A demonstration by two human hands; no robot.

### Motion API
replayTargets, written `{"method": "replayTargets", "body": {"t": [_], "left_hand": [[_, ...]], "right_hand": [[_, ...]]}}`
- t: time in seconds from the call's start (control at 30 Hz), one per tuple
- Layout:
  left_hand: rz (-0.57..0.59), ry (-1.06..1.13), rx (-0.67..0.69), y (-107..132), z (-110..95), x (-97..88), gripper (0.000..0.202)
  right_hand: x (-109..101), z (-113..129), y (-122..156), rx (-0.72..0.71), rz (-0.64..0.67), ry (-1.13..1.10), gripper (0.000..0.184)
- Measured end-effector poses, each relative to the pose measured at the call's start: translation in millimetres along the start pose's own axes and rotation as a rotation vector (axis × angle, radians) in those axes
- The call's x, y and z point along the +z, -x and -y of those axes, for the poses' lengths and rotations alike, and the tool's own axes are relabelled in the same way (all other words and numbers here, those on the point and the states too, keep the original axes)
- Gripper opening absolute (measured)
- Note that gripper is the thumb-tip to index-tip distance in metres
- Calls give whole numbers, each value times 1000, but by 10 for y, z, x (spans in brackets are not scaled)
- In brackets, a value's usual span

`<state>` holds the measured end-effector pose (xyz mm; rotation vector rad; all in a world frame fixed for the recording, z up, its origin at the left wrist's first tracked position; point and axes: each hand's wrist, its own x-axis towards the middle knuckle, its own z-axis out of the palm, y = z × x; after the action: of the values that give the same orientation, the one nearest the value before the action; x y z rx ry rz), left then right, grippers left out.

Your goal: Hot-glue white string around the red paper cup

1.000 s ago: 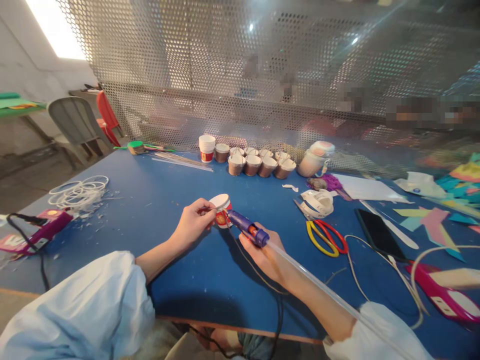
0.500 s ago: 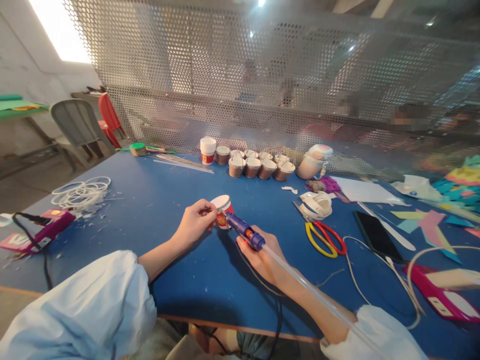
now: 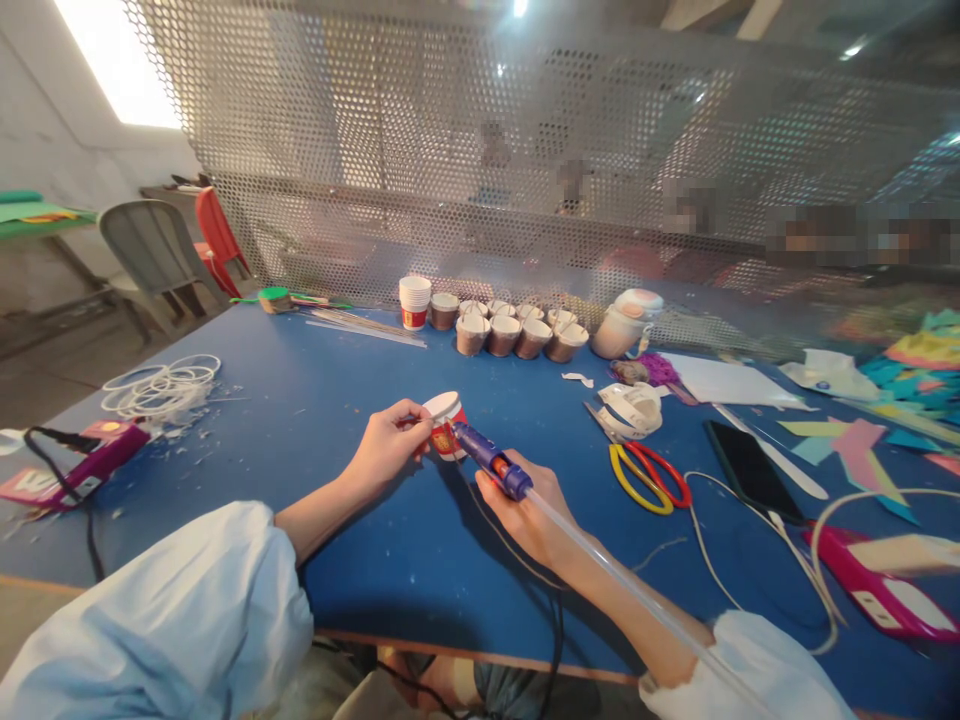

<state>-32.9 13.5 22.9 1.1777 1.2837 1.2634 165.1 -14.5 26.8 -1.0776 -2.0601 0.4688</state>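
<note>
My left hand (image 3: 391, 440) pinches the left side of a red-and-white paper cup (image 3: 447, 428), which is tilted on the blue table. Wrapped round a purple hot glue gun (image 3: 491, 462), my right hand (image 3: 529, 510) keeps its nozzle close to the cup's side; whether it touches I cannot tell. A long clear glue stick (image 3: 600, 560) runs out of the gun's back along my right forearm. A brown cord (image 3: 501, 532) hangs from near the cup down to the right.
Several brown-wrapped cups (image 3: 502, 335) stand at the back beside a stack of paper cups (image 3: 414, 303) and a jar (image 3: 626, 323). Scissors (image 3: 651, 478), a phone (image 3: 750, 465) and a pink power strip (image 3: 877, 580) lie right. Coiled white cord (image 3: 161, 385) lies left.
The glue gun's nozzle has shifted slightly right and down from the cup's side, baring more of its red front. My left hand has barely moved.
</note>
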Motion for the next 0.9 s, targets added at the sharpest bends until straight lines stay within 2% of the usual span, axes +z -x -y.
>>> {"method": "replayTargets", "body": {"t": [0.1,0.27,0.43,0.6,0.8,0.9], "left_hand": [[19,37,-17,0,12,-6,15],[50,54,-9,-4,20,-22,17],[68,111,-24,-21,54,-28,19],[82,111,-21,-20,76,-33,19],[91,98,-7,-18,65,-39,18],[90,96,-5,-21,60,-39,18]], "right_hand": [[-30,12,-7,14,-23,-15,22],[-52,28,-6,9,12,-15,19],[-73,17,-2,53,-35,-57,26],[-60,33,16,19,14,-62,22],[-93,-1,-4,105,-18,-107,25],[-76,16,10,87,-1,-112,24]]}}
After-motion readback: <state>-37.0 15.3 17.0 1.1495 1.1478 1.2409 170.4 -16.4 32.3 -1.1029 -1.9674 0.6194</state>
